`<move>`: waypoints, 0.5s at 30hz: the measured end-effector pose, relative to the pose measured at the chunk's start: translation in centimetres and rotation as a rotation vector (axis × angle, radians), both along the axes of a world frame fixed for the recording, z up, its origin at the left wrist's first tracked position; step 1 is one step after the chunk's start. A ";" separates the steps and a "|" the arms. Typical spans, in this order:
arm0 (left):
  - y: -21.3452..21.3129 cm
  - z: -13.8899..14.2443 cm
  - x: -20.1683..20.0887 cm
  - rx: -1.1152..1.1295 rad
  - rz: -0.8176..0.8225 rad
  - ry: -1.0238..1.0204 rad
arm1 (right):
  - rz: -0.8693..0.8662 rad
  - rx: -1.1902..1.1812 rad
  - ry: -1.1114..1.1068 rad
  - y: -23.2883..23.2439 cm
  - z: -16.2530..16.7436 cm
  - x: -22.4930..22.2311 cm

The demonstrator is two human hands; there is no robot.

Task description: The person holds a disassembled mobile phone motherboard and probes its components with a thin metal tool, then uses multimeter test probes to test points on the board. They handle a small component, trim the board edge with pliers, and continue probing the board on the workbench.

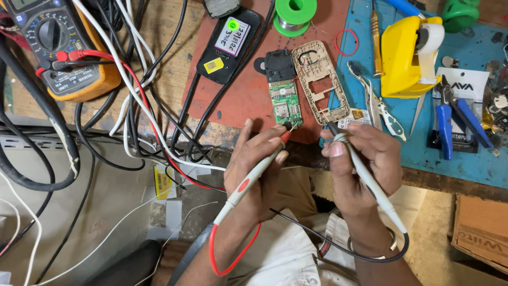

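Red-tipped and grey, a test probe [257,172] lies pinched in the fingers of the left hand [253,169], its point touching the lower edge of a green circuit board [285,104]. The right hand [365,164] pinches a black-tipped probe [365,177] the same way, its tip resting near the bottom of a beige phone frame [320,82], just beside the board. Both lie on a reddish mat [248,90] on the tabletop [169,32]. Right of them, a blue mat [423,153] carries tweezers [370,90], a yellow tape dispenser [405,58] and blue pliers [450,119]. Farther off sit a black phone [227,45], a green solder spool [293,13] and, far left, an orange multimeter [63,47] among tangled cables [132,106].
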State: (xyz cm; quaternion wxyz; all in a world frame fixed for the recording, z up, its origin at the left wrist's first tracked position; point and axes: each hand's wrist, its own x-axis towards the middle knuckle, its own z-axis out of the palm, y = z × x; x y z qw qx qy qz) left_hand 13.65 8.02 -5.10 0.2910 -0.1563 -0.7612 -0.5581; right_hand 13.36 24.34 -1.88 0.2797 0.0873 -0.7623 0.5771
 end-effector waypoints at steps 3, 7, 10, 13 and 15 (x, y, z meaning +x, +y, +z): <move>0.1 -1.2 0.0 -0.106 0.011 -0.017 | 0.092 -0.038 -0.106 0.7 -0.3 0.0; -0.1 -0.8 -1.0 -0.183 0.004 0.012 | 0.045 0.060 -0.140 1.6 -1.1 0.1; 0.0 -0.5 -1.0 -0.184 0.003 -0.007 | 0.067 0.059 -0.122 1.7 -1.9 0.1; 0.1 -0.6 -1.4 -0.210 0.011 0.025 | 0.069 0.098 -0.106 2.0 -2.1 0.0; -0.1 -0.4 -1.4 -0.198 0.000 0.015 | 0.075 0.100 -0.103 2.1 -2.1 -0.1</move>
